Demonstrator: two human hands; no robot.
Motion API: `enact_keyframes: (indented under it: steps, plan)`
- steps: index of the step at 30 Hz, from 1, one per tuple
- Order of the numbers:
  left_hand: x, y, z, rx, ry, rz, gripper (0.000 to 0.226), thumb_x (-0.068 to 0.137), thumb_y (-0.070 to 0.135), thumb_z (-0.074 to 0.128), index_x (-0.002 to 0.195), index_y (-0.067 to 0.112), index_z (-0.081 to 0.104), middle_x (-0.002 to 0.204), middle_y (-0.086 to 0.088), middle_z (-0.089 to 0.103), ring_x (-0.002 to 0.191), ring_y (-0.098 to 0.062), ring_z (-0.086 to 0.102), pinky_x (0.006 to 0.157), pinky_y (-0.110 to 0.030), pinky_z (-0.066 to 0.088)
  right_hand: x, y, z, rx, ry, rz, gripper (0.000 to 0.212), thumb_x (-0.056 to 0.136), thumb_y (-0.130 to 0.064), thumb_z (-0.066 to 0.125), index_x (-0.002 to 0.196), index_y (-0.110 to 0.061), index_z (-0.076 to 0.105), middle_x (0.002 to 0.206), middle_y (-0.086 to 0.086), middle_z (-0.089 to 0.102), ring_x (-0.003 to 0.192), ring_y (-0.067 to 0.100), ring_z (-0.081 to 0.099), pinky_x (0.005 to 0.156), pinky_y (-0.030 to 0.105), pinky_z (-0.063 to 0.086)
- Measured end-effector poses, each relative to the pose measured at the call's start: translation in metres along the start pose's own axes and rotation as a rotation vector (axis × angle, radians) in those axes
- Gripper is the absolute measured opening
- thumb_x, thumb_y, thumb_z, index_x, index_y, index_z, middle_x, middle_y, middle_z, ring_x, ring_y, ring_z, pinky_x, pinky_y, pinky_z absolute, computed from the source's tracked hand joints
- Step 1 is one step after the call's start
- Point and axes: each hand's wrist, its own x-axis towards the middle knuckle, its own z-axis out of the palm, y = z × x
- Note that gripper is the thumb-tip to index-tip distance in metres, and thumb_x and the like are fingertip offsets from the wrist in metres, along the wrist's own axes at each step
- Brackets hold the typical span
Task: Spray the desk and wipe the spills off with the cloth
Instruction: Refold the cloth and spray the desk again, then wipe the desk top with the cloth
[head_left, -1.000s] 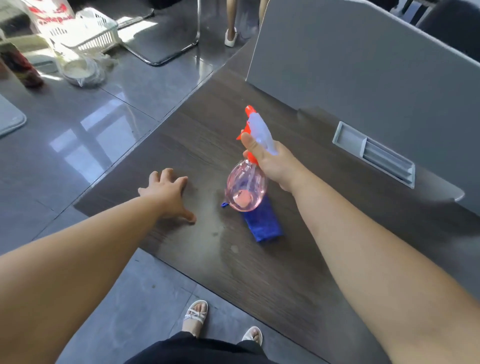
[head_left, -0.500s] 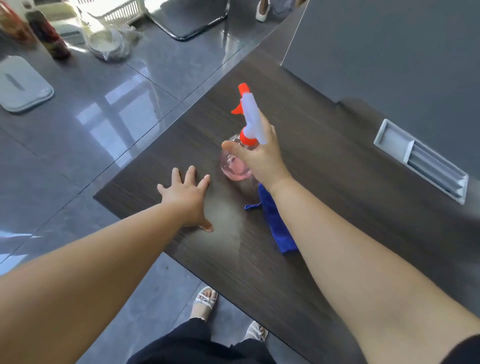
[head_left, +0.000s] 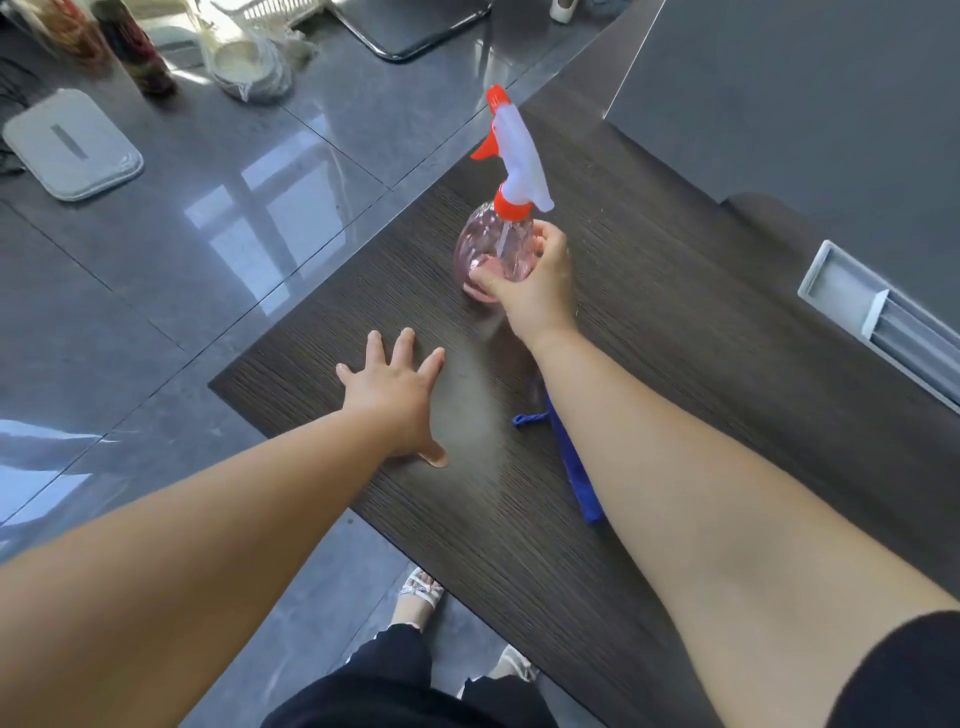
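A pink see-through spray bottle with a white and orange trigger head stands upright on the dark wooden desk. My right hand wraps the bottle's round body from the near side. My left hand lies flat on the desk near its left corner, fingers spread, holding nothing. A blue cloth lies on the desk, mostly hidden under my right forearm. A pale wet haze covers the wood between my two hands.
A grey partition rises behind the desk, with a white slotted cable tray at its foot. On the glossy floor at left lie a white lid, bottles and a bagged bowl. My sandalled feet show below the desk edge.
My right hand has carried the bottle away from me and set it upright on the desk, sliding from the trigger neck down to the body. My left hand has stayed flat.
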Motion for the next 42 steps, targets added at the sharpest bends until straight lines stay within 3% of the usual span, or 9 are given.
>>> enact_keyframes:
  steps: [4, 7, 10, 13, 19, 25, 30, 36, 42]
  plan:
    - [-0.001, 0.000, -0.001, -0.011, 0.003, 0.002, 0.125, 0.055, 0.063, 0.077, 0.148, 0.032, 0.000, 0.157, -0.005, -0.009, 0.142, -0.039, -0.008, 0.106, -0.066, 0.021, -0.015, 0.011, -0.015, -0.090, -0.091, -0.014, 0.088, 0.070, -0.026, 0.080, 0.142, -0.012, 0.032, 0.142, 0.011, 0.034, 0.129, 0.022, 0.036, 0.107, 0.032, 0.032]
    - [-0.002, 0.000, -0.001, -0.031, 0.009, 0.007, 0.124, 0.056, 0.061, 0.079, 0.149, 0.032, 0.001, 0.157, -0.005, -0.009, 0.142, -0.040, -0.008, 0.107, -0.067, 0.019, -0.051, 0.038, -0.042, -0.289, 0.063, -0.079, 0.063, 0.080, -0.027, 0.070, 0.136, -0.013, 0.045, 0.139, 0.009, 0.042, 0.126, 0.026, 0.041, 0.105, 0.034, 0.031]
    - [-0.004, 0.003, -0.003, -0.050, 0.000, -0.001, 0.124, 0.057, 0.057, 0.080, 0.149, 0.030, 0.002, 0.157, -0.006, -0.009, 0.142, -0.040, -0.010, 0.107, -0.068, 0.017, -0.083, 0.068, -0.076, -0.474, 0.204, 0.144, 0.055, 0.085, -0.029, 0.062, 0.136, -0.018, 0.044, 0.140, 0.006, 0.042, 0.125, 0.028, 0.041, 0.100, 0.041, 0.036]
    - [-0.005, 0.006, -0.001, -0.084, 0.000, -0.018, 0.123, 0.057, 0.053, 0.082, 0.149, 0.030, 0.003, 0.157, -0.005, -0.010, 0.142, -0.038, -0.012, 0.108, -0.068, 0.013, -0.103, 0.084, -0.095, -0.389, 0.117, 0.415, 0.060, 0.088, -0.033, 0.061, 0.140, -0.016, 0.037, 0.140, 0.008, 0.041, 0.124, 0.025, 0.043, 0.096, 0.039, 0.042]
    - [-0.010, 0.016, 0.005, -0.085, 0.062, 0.024, 0.111, 0.064, 0.039, 0.079, 0.149, 0.028, 0.007, 0.156, -0.007, -0.007, 0.143, -0.036, -0.011, 0.114, -0.057, 0.007, -0.113, 0.085, -0.102, -0.198, -0.038, 0.507, 0.058, 0.085, -0.029, 0.066, 0.136, -0.015, 0.042, 0.115, 0.001, 0.059, 0.107, 0.019, 0.055, 0.085, 0.030, 0.044]
    - [-0.010, 0.038, 0.007, -0.116, 0.096, 0.121, 0.093, 0.070, 0.046, 0.072, 0.145, 0.029, 0.022, 0.156, -0.005, 0.002, 0.143, -0.032, -0.003, 0.110, -0.049, 0.024, -0.124, 0.080, -0.119, -0.100, 0.047, 0.405, 0.035, 0.078, -0.012, 0.064, 0.112, -0.014, 0.062, 0.094, -0.003, 0.064, 0.089, 0.015, 0.060, 0.084, 0.033, 0.051]
    - [-0.008, 0.044, 0.018, -0.014, 0.082, 0.120, 0.105, 0.063, 0.062, 0.072, 0.146, 0.031, 0.016, 0.155, -0.007, 0.004, 0.142, -0.034, 0.001, 0.110, -0.050, 0.021, -0.130, 0.074, -0.140, -0.391, 0.267, 0.088, 0.031, 0.076, -0.007, 0.060, 0.107, -0.013, 0.063, 0.095, 0.000, 0.049, 0.080, 0.016, 0.049, 0.071, 0.025, 0.039]
    - [-0.009, 0.035, 0.021, 0.103, 0.069, 0.140, 0.110, 0.066, 0.077, 0.057, 0.148, 0.034, -0.002, 0.157, -0.004, -0.008, 0.144, -0.033, -0.005, 0.113, -0.049, 0.013, -0.150, 0.103, -0.078, -0.691, -0.090, -0.163, 0.049, 0.085, -0.040, 0.056, 0.123, -0.010, 0.060, 0.135, 0.016, 0.048, 0.120, 0.040, 0.042, 0.101, 0.045, 0.036]
    - [-0.008, 0.036, 0.021, 0.144, 0.045, 0.136, 0.111, 0.066, 0.080, 0.053, 0.148, 0.034, -0.007, 0.157, -0.004, -0.011, 0.144, -0.034, -0.007, 0.113, -0.049, 0.011, -0.159, 0.118, -0.071, -0.907, -0.299, -0.253, 0.067, 0.094, -0.049, 0.019, 0.149, -0.012, 0.008, 0.158, 0.008, 0.000, 0.145, 0.029, -0.004, 0.115, 0.040, -0.004]
